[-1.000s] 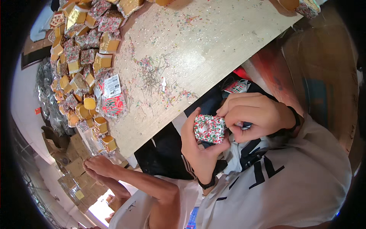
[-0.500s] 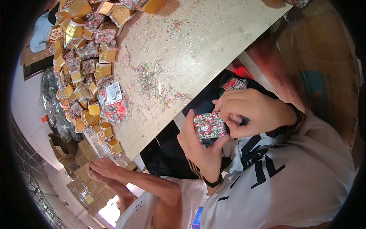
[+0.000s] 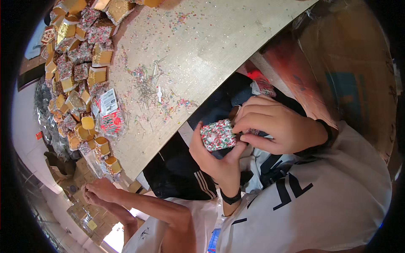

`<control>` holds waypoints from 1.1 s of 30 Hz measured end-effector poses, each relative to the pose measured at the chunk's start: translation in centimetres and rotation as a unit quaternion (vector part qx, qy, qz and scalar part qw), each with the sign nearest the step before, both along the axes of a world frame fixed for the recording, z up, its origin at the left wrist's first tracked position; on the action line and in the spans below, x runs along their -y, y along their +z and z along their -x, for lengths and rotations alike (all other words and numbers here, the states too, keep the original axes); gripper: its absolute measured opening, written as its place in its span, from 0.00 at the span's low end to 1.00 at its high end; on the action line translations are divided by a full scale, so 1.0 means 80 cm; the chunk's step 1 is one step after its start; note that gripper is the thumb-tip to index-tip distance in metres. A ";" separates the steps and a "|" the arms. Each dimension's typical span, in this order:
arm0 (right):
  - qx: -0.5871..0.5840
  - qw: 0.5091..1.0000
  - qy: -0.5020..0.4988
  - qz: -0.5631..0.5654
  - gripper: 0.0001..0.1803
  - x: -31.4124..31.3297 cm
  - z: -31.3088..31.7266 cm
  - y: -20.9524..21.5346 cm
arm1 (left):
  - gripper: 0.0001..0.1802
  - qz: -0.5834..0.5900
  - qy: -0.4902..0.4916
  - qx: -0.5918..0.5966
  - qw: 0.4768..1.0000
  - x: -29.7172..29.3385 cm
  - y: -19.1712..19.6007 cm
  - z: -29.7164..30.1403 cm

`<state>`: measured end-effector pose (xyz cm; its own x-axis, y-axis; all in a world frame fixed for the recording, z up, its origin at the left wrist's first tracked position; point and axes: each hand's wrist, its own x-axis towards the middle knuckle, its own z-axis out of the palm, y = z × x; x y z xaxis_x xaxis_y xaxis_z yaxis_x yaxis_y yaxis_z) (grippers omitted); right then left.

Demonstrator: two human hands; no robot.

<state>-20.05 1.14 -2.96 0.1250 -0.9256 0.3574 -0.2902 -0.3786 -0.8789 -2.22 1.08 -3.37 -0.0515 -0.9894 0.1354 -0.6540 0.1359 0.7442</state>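
A small block-shaped piece, coated in red, green and white bead-like bits, is held above my lap. My left hand grips it, with fingers along its far left side and the thumb near its lower right corner. At the block's right edge, my right hand has its thumb and fingers pinched together. What sits between those fingertips is too small to make out. Just beyond my right hand lies a red patterned packet on dark cloth.
Gold-and-beaded blocks are heaped along the table's left. Clear packets lie beside them. Thin clear sticks and loose beads are scattered near a white tag. Another person's forearm is lower left; a cardboard box stands right.
The view has shifted, so the table and heap sit further left. My right fingers have changed from a curled grip to a pinch at the block's edge. My left hand still holds the block.
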 end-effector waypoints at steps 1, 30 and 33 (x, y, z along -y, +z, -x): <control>0.023 0.999 0.025 -0.021 0.06 0.000 0.004 -0.001 | 0.48 0.000 -0.002 -0.008 1.000 0.001 0.000 -0.001; -0.081 0.968 0.082 -0.221 0.35 -0.007 0.079 -0.110 | 0.56 -0.207 -0.228 0.247 0.919 -0.004 0.070 -0.099; -0.129 0.959 0.019 -0.253 0.31 -0.008 0.089 -0.090 | 0.38 -0.177 -0.253 0.205 0.929 0.022 0.075 -0.070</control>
